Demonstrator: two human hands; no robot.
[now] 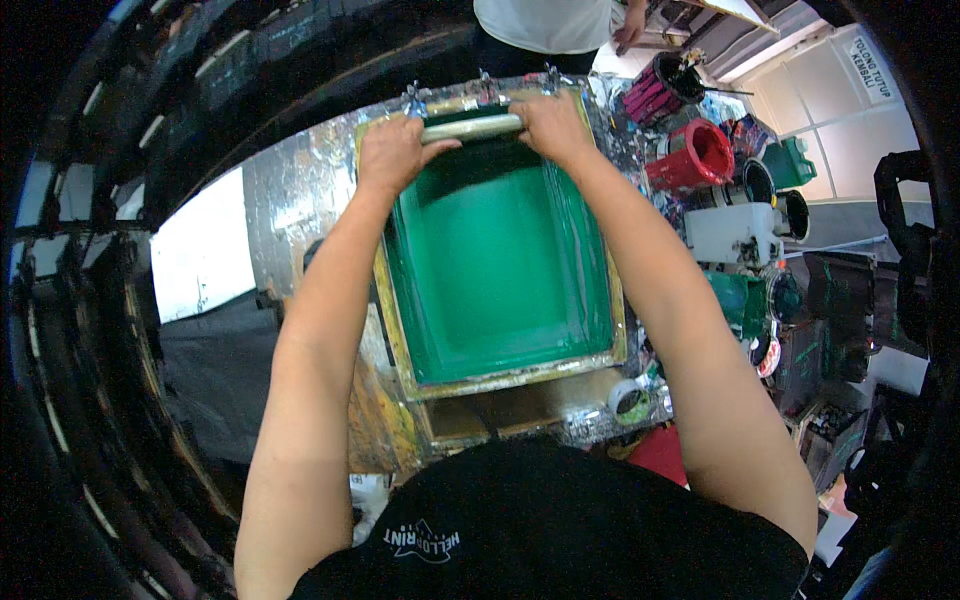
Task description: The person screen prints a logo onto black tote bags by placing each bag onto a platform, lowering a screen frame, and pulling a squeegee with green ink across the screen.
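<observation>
Both arms reach forward over a screen printing frame (415, 385) whose mesh (495, 265) is coated in green ink. At the frame's far end lies a squeegee (475, 128) with a pale, rounded handle, set crosswise. My left hand (395, 155) grips its left end, the thumb lying along the near side. Around the right end my right hand (552, 128) is closed in the same way. The squeegee's blade is hidden below the handle, where a dark band of shadow lies on the ink. Metal clamps (487, 85) stand along the far edge of the frame.
On the right are a red bucket (692, 157), a pink-streaked dark bucket (663, 90), a white jerrycan (735, 235) and green containers (735, 300). A tape roll (630, 400) lies near the frame's lower right corner. Another person (545, 25) stands beyond the table. White sheet (205, 245) at left.
</observation>
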